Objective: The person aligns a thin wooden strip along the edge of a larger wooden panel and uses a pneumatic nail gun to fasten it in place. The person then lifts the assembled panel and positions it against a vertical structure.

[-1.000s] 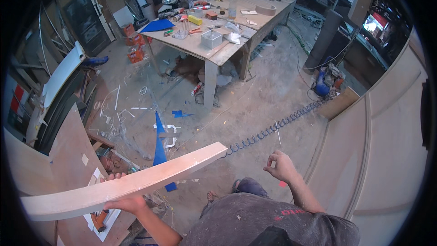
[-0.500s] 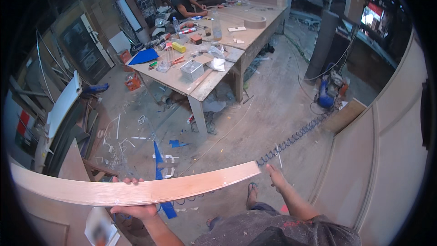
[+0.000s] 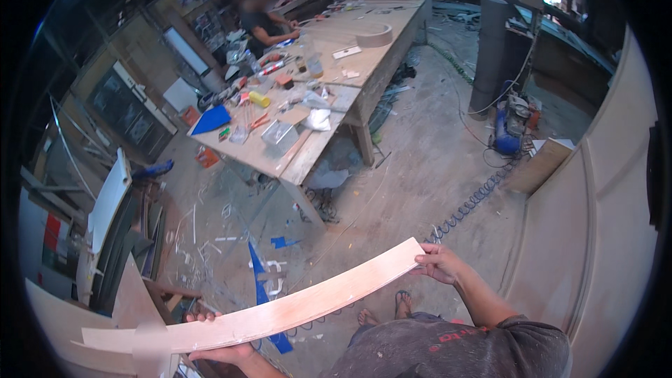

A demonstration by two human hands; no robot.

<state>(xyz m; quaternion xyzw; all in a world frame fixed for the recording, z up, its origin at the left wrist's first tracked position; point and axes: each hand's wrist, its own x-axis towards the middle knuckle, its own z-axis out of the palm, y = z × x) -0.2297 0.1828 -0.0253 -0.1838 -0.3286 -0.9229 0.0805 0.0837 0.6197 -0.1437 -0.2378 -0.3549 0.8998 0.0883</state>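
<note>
A long, curved strip of pale plywood (image 3: 318,299) lies across the front of my body, its right end higher than its left. My left hand (image 3: 229,354) is closed around it left of the middle, thumb on the near side and fingertips over the far edge. My right hand (image 3: 439,264) grips the right end, thumb on top and the other fingers partly hidden beneath. Toward the left, the end looks split into thin layers, and a blurred patch covers part of it.
A long worktable (image 3: 301,157) carries a metal can (image 3: 280,138), bottles, tools and a curved wooden piece (image 3: 374,36). A person (image 3: 262,28) works on its far left side. A coiled blue hose (image 3: 465,206) crosses the floor to a compressor (image 3: 507,133). Panels (image 3: 574,231) stand at right.
My right hand, previously open and apart from the strip, now grips its right end. That end has risen and shifted right, and more of the left end shows.
</note>
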